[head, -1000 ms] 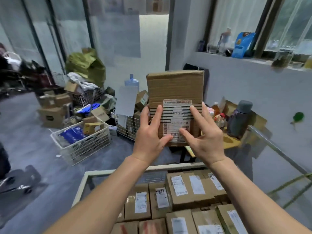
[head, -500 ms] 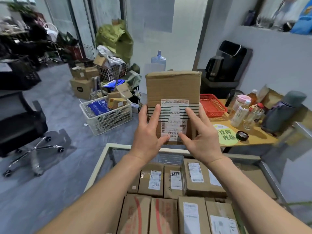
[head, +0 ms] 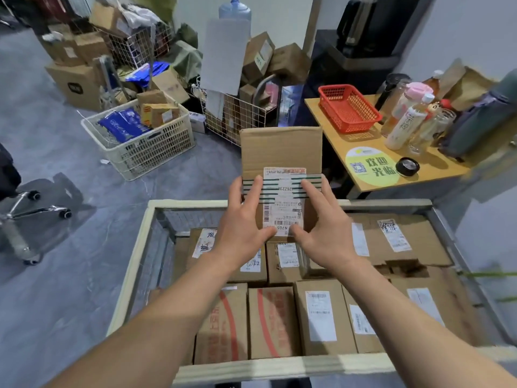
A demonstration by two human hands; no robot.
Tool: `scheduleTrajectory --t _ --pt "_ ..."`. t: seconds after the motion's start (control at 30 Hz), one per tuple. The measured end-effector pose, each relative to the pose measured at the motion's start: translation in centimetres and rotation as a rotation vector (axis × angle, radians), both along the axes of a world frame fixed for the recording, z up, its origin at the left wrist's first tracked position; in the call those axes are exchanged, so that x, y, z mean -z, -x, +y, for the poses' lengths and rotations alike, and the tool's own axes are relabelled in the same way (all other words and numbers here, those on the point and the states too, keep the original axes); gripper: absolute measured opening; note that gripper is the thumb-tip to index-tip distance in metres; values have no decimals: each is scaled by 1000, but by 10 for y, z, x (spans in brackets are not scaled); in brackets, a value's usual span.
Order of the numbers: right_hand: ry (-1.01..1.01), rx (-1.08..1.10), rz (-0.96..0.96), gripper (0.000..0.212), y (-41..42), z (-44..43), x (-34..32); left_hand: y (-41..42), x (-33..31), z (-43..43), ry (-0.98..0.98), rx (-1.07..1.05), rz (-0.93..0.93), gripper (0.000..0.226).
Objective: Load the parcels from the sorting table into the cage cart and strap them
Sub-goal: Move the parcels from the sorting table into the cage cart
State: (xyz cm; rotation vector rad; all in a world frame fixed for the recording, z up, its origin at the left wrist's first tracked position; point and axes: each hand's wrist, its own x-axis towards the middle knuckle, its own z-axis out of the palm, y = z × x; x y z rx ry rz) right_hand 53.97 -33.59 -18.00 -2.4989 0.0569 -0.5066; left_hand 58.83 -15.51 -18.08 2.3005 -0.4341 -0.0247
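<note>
Left grip (head: 242,219) + right grip (head: 321,222) are both holding one parcel (head: 281,151) btw them. Fingers are lying straight and slightly spread on the near face. Thumbs are hooking in at the bottom edge, tips nearly meeting under the label (head: 283,201). Neither grip is spreading wide; each is clamping the box, nothing else in hand. Far side of the box is hidden, so can't tell what's touching it there.

Parcel is standing upright in the air over the far end of the cage cart (head: 131,273). Its lower edge is overlapping the back row of boxes in view; gap to them isn't readable. Upper half is showing past the far rail. Label is white w/ green stripes running out both sides, and the print is reading upside down.

Cart is sitting directly below the arms: pale frame, mesh walls. Packed parcels (head: 321,312) are filling it in rows, labels up, touching side by side. Two red-printed boxes (head: 223,323) are sitting in the near row, left.

Right of the cart, a wooden surface (head: 436,170) is carrying a red basket (head: 348,107), bottles (head: 405,127), a black tape roll (head: 407,166) and a round yellow-green sticker (head: 372,169).

On the floor (head: 70,289) beyond the cart, a white crate (head: 145,152) is holding blue packs + small cartons. A wire bin (head: 237,116) is standing beside it, w/ loose cartons piled behind. A chair base (head: 30,214) is showing at the left edge.
</note>
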Motion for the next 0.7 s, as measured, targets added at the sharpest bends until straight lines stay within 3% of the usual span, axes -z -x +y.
scheduleTrajectory --t 0.4,0.7 --pt "-47 4 80 87 -41 -35 50 -21 44 -39 -33 -118 110 107" --pt "-92 -66 -5 73 -64 -85 59 -27 45 -88 -34 -188 17 92"
